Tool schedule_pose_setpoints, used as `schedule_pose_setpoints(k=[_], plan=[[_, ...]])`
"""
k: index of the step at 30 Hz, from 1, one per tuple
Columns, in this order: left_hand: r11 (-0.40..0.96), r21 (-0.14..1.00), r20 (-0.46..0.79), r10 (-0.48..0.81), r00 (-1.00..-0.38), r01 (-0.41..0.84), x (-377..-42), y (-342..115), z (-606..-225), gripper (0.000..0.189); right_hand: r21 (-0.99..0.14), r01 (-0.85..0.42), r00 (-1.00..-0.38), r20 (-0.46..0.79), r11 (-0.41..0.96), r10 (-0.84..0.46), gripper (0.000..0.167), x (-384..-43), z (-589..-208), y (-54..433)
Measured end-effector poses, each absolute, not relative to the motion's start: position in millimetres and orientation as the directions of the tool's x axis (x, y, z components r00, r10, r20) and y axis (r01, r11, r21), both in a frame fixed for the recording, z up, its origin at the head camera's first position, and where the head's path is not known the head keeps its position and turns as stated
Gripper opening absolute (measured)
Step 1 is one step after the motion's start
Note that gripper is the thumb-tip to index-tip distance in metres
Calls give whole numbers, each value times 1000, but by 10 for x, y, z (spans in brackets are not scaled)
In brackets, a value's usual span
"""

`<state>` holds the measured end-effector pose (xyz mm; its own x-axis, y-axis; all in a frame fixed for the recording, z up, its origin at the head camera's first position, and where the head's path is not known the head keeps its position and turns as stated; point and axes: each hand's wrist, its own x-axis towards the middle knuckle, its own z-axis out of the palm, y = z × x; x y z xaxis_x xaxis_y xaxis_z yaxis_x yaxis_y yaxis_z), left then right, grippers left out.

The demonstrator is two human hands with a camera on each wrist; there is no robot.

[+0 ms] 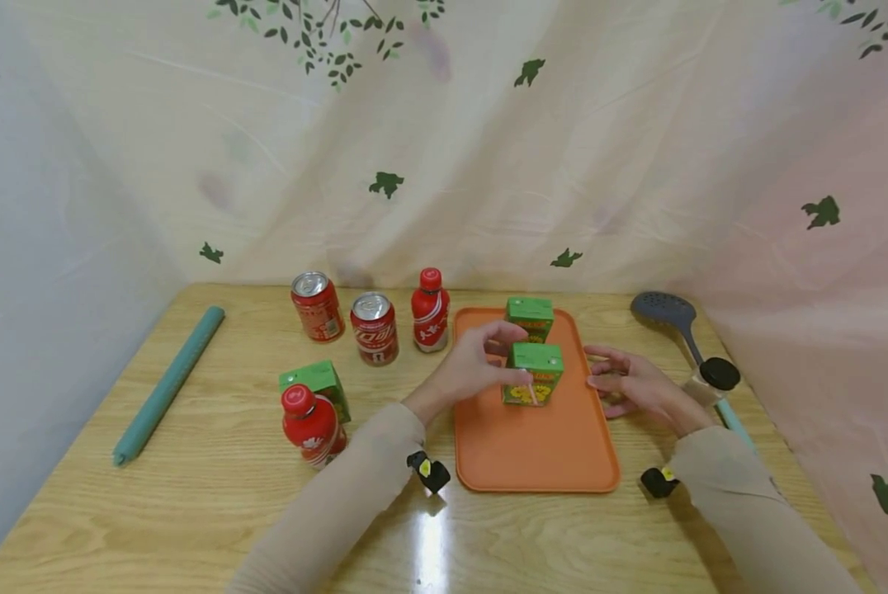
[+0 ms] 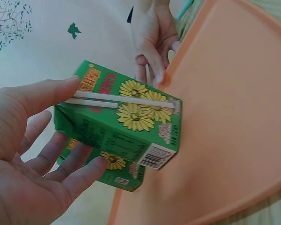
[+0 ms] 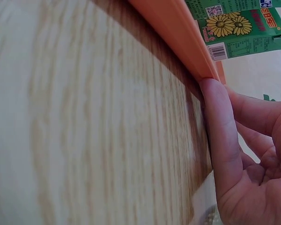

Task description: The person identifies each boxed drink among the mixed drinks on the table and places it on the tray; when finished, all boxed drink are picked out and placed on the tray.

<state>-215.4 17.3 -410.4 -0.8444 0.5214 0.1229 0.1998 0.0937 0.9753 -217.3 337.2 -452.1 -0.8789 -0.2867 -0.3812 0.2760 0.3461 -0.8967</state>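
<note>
- The fingers of the left hand (image 1: 477, 363) curve round the near flower-printed drink carton (image 1: 539, 360), thumb on its straw side; how firmly they hold it cannot be told. A slack hold could let the carton twist or tip between thumb and fingers.
- Under that thumb lies the white straw (image 2: 131, 99) along the carton's face. A sideways push there could work it loose, and its smooth surface may offer poor purchase.
- Just beyond the left fingertips stands the far drink carton (image 1: 531, 320). The gap behind the near carton looks tight, so a knuckle could knock the far one over.
- Below the left fingers is the orange tray (image 1: 533, 450), the near carton over its bare middle; whether its base touches cannot be told. If it is above the surface, an early release could topple it.
- The fingers of the right hand (image 1: 633, 388) are loosely spread, touching the tray's rim opposite the left ones. Uneven pressure there could slide or tilt the tray and upset both cartons.
- Behind the right fingers, by the wrist, stands a black-lidded jar (image 1: 717, 376); a quick pull back could strike it.
- Well behind the left fingers, beside the forearm, a red-wrapped bottle (image 1: 314, 425) stands close to the sleeve (image 1: 370, 462). A swing of the elbow could tip it onto the counter (image 1: 154, 528).
</note>
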Motion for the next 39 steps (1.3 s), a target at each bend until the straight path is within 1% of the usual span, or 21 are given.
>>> schedule_pose_setpoints(k=[4, 7, 15, 19, 22, 28, 33, 35, 39], plan=[[95, 973, 134, 504, -853, 208, -2149, 168, -4035, 52, -897, 274, -879, -380, 346, -287, 72, -2168, -4504, 3363], [109, 975, 117, 486, -866, 193, -2138, 159, -3974, 49, -900, 271, -879, -376, 341, -293, 73, -2159, -4489, 3357], [229, 949, 92, 454, -886, 216, -2052, 29, -3650, 46, -901, 259, -882, -367, 347, -295, 73, -2164, -4485, 3366], [211, 955, 89, 469, -879, 209, -1964, -99, -3483, 45, -902, 255, -880, -366, 347, -302, 74, -2176, -4482, 3363], [189, 956, 101, 498, -861, 222, -1904, -207, -3346, 45, -902, 267, -877, -374, 340, -301, 74, -2180, -4475, 3364], [162, 931, 196, 535, -822, 327, -1816, -390, -3015, 44, -900, 272, -878, -377, 341, -296, 75, -2182, -4474, 3379], [203, 886, 261, 524, -811, 416, -1726, -589, -2759, 49, -899, 267, -876, -376, 346, -303, 75, -2180, -4493, 3371], [209, 883, 265, 517, -814, 421, -1696, -703, -2688, 52, -899, 268, -875, -378, 347, -303, 74, -2179, -4500, 3364], [228, 900, 220, 498, -839, 371, -1667, -975, -2609, 55, -900, 269, -875, -377, 344, -302, 75, -2171, -4501, 3350]])
